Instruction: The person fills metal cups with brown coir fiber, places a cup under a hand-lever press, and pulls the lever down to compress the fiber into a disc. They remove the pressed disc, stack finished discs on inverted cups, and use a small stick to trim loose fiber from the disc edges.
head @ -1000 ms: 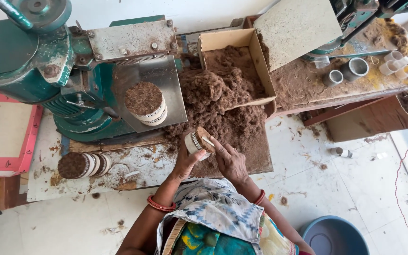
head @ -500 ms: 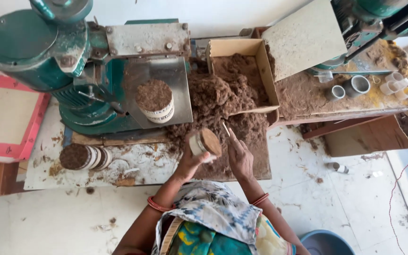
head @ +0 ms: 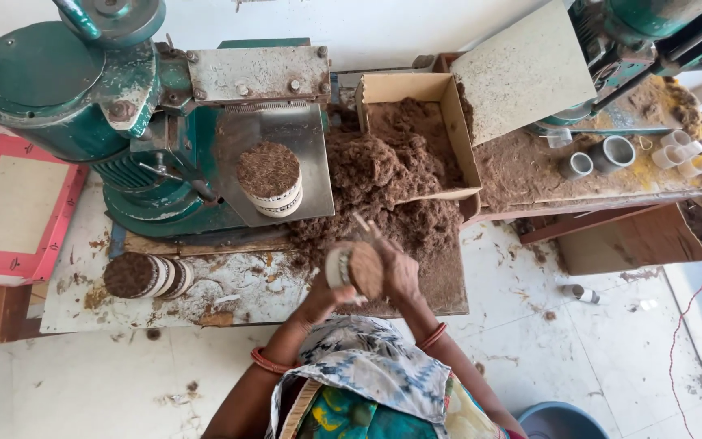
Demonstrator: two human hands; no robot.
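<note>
Moved: round fibre-filled mould [head: 357, 267] turned, fibre face now toward 3 o'clock.
Left hand [head: 328, 284]: fingers gripping mould.
Right hand [head: 400, 272]: fingers open on fibre face.
Red flat carton [head: 15, 203]: 9 o'clock.

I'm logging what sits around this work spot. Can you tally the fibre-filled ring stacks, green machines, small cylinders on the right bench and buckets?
Fibre-filled ring stacks: 3 (on the press plate, lying on the board, one in the hands)
Green machines: 2 ()
Small cylinders on the right bench: about 5 ()
Blue buckets: 1 ()
Total: about 11
</note>
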